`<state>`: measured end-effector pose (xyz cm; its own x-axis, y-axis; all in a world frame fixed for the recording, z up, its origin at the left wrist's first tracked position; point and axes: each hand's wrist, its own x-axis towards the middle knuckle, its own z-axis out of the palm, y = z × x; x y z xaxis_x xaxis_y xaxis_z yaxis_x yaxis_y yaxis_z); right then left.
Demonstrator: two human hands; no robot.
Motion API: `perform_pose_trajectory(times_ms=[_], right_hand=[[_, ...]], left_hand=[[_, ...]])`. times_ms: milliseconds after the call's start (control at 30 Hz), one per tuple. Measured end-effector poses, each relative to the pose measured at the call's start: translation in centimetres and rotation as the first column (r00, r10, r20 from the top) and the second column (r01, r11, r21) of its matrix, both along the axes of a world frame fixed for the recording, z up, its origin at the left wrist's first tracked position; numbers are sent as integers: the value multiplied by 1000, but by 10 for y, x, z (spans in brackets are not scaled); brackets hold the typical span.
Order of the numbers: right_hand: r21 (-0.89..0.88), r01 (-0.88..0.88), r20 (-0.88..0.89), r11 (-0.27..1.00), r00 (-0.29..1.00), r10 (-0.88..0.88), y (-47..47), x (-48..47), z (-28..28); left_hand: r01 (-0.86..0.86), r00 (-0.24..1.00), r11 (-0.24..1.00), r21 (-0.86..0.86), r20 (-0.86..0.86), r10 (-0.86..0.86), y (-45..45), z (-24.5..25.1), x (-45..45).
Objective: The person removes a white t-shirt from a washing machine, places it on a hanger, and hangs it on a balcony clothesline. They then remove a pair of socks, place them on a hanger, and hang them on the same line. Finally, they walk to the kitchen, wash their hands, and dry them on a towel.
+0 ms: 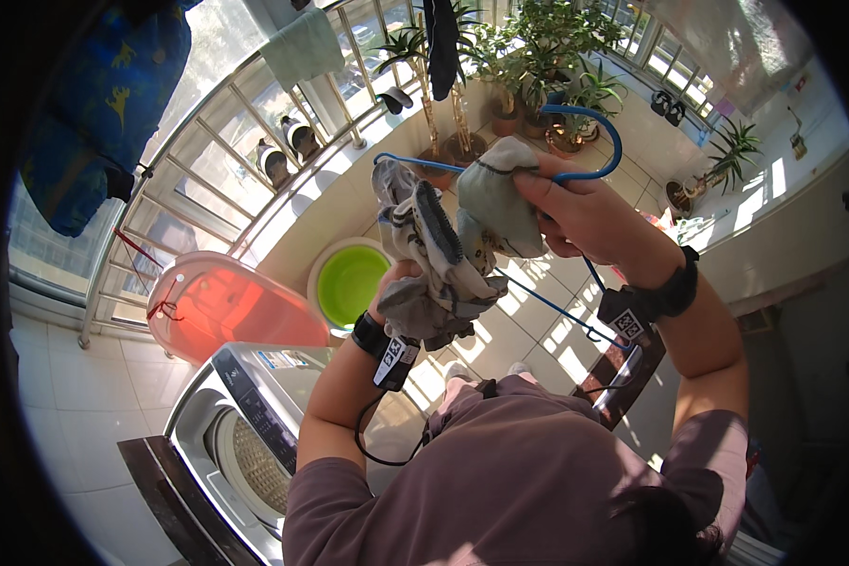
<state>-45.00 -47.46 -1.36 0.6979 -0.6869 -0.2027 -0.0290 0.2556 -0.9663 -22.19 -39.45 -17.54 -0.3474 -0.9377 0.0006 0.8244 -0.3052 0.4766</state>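
My left hand [396, 272] is closed around a bunch of crumpled grey and white socks [431, 262], which hides most of its fingers. Against the bunch hangs a pale green sock [499, 205] with a dark line near its end, pinched in my right hand [573, 205]. A blue clothes hanger [617, 141] is also at my right hand. Its hook curves up above the knuckles, and its thin bars run behind the socks and down past the wrist. How the fingers grip the hanger is partly hidden.
An open top-loading washing machine [237, 396] stands at lower left. Beyond it are a pink plastic tub [219, 304] and a green basin [354, 283]. Potted plants [530, 78] line the far corner. A metal railing [216, 138] runs along the windows, with shoes [274, 164] beside it.
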Motion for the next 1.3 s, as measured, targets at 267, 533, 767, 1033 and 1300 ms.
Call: perform_pose_trajectory(times_ms=[267,533,767,1033,1300], right_hand=[[-331,-24,-165,943,986,-33,-5,2,-1],[-227,-20,-24,974,1000,15,-13,-7,-12],[-232,-61,-25,971,998,57,-10,-15,-10],[-318,-51,-93,947,995,22,-15,-13,-5],[-520,-44,-260,853,959,-109,-24,2,-20]], left_hand=[[-15,985,1000,5,-173,16,9,5,6],[-149,973,987,54,184,137,2,11,33],[-155,913,974,164,401,78,-16,34,40],[-148,948,976,159,302,95,-20,-5,50],[-179,915,983,48,375,149,3,27,27]])
